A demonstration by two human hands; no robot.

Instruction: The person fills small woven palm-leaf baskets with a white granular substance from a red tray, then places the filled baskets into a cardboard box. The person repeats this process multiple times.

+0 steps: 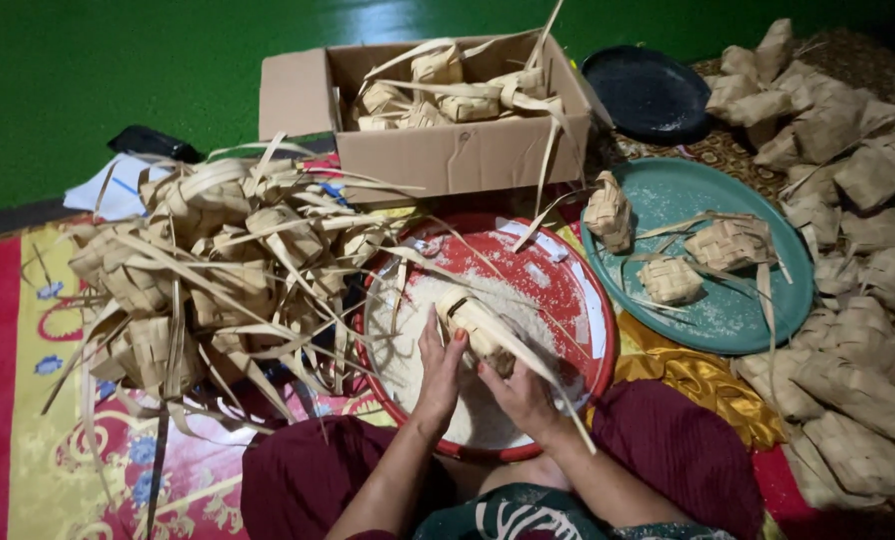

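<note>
Over the red basin (578,290) of rice (423,330), in the head view, we hold one woven pouch (476,328) between both hands. Our left hand (438,375) is curled around the pouch's left side, fingers up against the weave, and our right hand (521,395) grips it from below and to the right (a loose leaf strip trails down past the wrist). The pouch sits just above the rice, near the basin's middle. To our left lies a heap (208,270) of pouches with long leaf ends sticking out. A cardboard box (448,150) beyond the basin holds more of them. To the right, a green tray (738,320) carries three pouches, with a black plate (648,95) behind it and a tidier pile (848,230) along the far right.
</note>
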